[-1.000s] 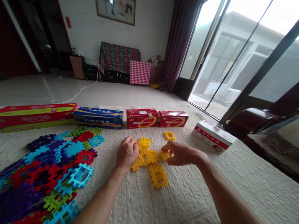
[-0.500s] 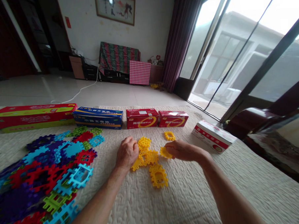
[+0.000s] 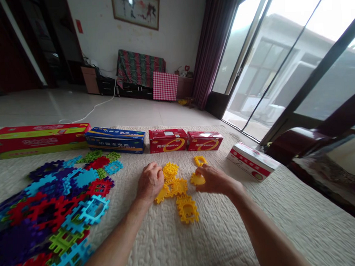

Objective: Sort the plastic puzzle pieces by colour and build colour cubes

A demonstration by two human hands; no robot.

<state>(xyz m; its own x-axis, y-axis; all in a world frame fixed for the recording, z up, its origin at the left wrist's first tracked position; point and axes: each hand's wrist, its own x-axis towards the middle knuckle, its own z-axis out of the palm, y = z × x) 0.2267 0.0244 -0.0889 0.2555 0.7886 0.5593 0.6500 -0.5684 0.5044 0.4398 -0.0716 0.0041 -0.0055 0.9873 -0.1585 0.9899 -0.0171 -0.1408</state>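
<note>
L hand (image 3: 150,183): curled, grip can't tell, beside yellow pcs (image 3: 181,185). R hand (image 3: 211,180): thumb/fingers spread abt loose yellow pc (image 3: 198,179), contact unclear. Quilt (image 3: 229,232): runs on, rt of R hand. Mixed-colour pile (image 3: 85,178): blocks left. Long red box (image 3: 57,140), blue box (image 3: 116,141), 2 red boxes (image 3: 168,143): line nr far edge. White box (image 3: 251,161): rt. Yellow ring (image 3: 197,158): just past R hand.

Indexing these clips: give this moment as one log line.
left hand: beside yellow pieces | right hand: at separate yellow piece, contact unclear | left: multicoloured pile | behind: row of boxes
</note>
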